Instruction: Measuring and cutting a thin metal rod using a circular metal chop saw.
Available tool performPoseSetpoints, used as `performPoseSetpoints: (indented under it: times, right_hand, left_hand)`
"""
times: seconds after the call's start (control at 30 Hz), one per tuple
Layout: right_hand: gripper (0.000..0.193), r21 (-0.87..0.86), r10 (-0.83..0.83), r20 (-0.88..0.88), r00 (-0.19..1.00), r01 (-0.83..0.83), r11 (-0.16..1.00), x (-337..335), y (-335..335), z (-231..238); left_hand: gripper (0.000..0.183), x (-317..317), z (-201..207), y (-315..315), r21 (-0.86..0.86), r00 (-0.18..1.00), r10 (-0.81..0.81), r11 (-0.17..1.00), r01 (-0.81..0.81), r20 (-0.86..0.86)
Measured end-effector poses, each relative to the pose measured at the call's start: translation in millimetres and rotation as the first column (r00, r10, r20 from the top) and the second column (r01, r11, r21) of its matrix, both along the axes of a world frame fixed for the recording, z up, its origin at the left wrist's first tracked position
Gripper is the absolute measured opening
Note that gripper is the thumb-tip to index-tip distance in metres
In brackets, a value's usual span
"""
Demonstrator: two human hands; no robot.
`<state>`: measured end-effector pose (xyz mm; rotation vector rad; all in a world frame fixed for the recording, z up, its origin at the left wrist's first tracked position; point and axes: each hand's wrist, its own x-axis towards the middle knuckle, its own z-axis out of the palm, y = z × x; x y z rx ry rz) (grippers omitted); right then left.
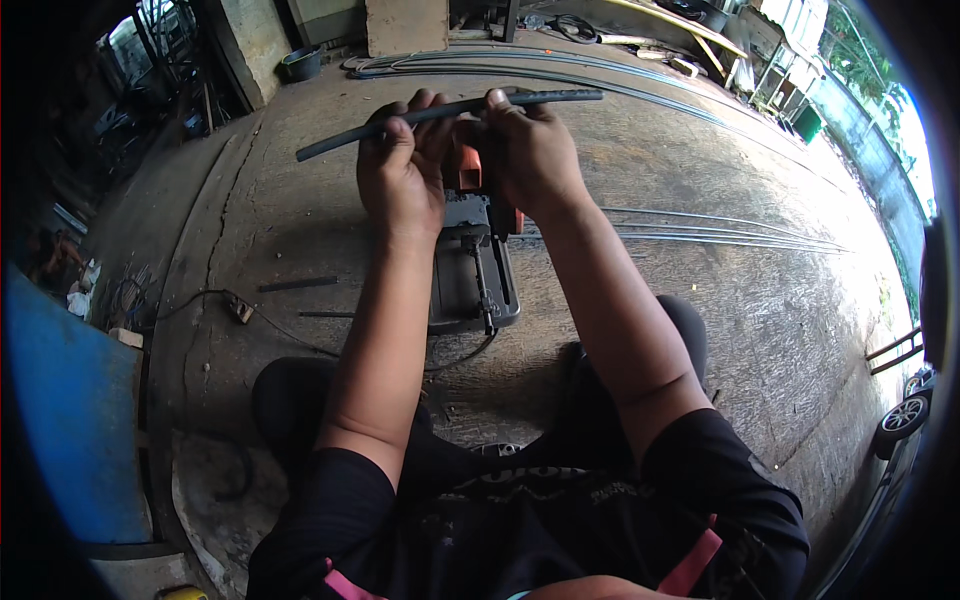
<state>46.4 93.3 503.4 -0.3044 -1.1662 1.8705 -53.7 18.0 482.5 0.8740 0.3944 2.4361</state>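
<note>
A dark, slim metal bar (pixel 340 142) spans both my hands, held up crosswise above a cut-off saw. My left hand (pixel 402 170) is closed round the bar's left part, thumb along the near side. Toward the other end, my right hand (pixel 530 150) grips the bar with thumb and fingers; its tip sticks out to the right. Below my hands stands the saw, with an orange part (pixel 469 166) and a grey base (pixel 462 305) with a clamp screw. My hands hide much of the saw's upper part.
Two short dark bars, one nearer (pixel 325 314) and one farther (pixel 298 284), lie left of the saw. Thin long rods (pixel 690 230) extend rightward from it. A power cable (pixel 275 328) crosses the floor. More long rods (pixel 600 82) lie beyond. A blue panel (pixel 70 410) stands at left.
</note>
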Motion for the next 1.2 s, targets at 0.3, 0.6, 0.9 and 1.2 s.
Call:
performPoseSetpoints:
  times: [0.3,0.6,0.9,1.2]
  right_hand:
    - [0.018,0.836,-0.635,0.249,0.731,0.168,0.522,7.3,-10.5,9.3]
    - [0.015,0.963,-0.721,-0.011,0.693,0.202,0.179,-2.1,-4.3,-5.6]
    - [0.014,0.936,-0.732,0.002,0.681,0.257,0.241,-11.2,19.4,-14.3]
    - [0.023,0.513,-0.473,-0.070,0.879,0.438,0.739,-5.5,36.8,-9.8]
  left_hand:
    - [0.013,-12.4,0.9,-1.3,-0.091,0.979,0.197,0.977,-0.192,0.051]
    - [0.018,6.2,-0.3,-1.0,-0.221,0.979,0.164,0.957,-0.188,-0.123]
    - [0.030,-18.6,-25.8,12.4,-0.159,0.999,-0.025,0.987,0.033,0.047]
    - [0.051,-46.3,-46.1,15.3,-0.191,0.943,0.118,0.980,-0.059,0.311]
